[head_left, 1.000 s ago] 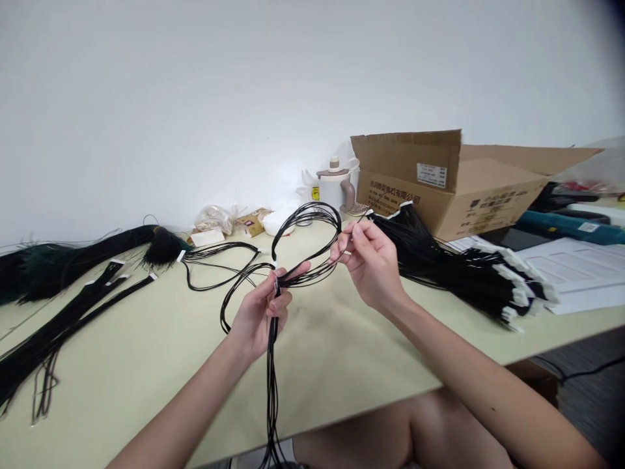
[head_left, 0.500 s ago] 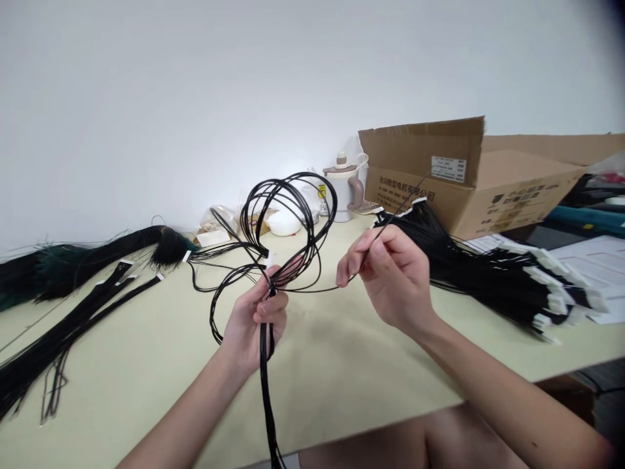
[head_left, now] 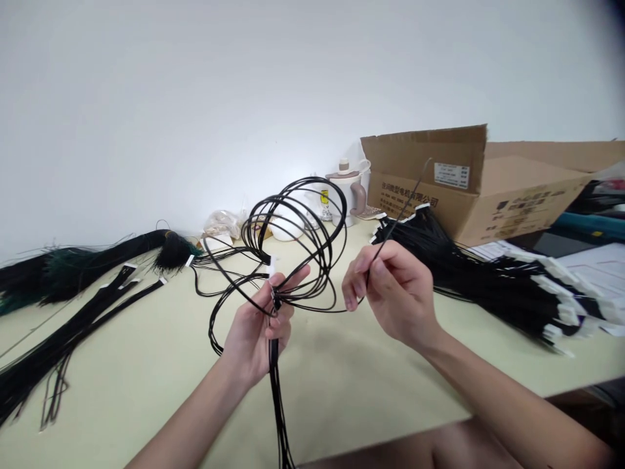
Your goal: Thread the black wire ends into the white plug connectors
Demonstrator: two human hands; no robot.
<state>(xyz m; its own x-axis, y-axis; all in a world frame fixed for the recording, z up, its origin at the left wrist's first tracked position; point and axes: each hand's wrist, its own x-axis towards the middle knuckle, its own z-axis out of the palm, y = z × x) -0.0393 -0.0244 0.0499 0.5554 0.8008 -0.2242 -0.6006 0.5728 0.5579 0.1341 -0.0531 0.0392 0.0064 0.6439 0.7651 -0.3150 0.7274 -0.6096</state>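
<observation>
My left hand [head_left: 258, 329] is closed around a bundle of thin black wires [head_left: 278, 378], part of which hangs down past the table edge. Above that hand the wires fan out in wide loops, and a white connector [head_left: 272, 266] shows just over the fingertips. Between thumb and fingers, my right hand [head_left: 393, 286] pinches one black wire [head_left: 401, 212]. Its free end points up and to the right, in front of the cardboard box. From the pinch, the same wire runs back toward the left hand's bundle.
Black wire bundles lie on the left [head_left: 68, 339], and a pile with white connectors [head_left: 498, 299] lies on the right. An opened cardboard box [head_left: 424, 176] and a lidded cup with a brown handle [head_left: 344, 195] stand at the back. Papers [head_left: 603, 267] lie far right.
The wire loops have spread wider and shifted slightly right. Both hands appear slightly lower in view, still gripping the wires. The pinched wire's free end stands out more clearly above the right hand.
</observation>
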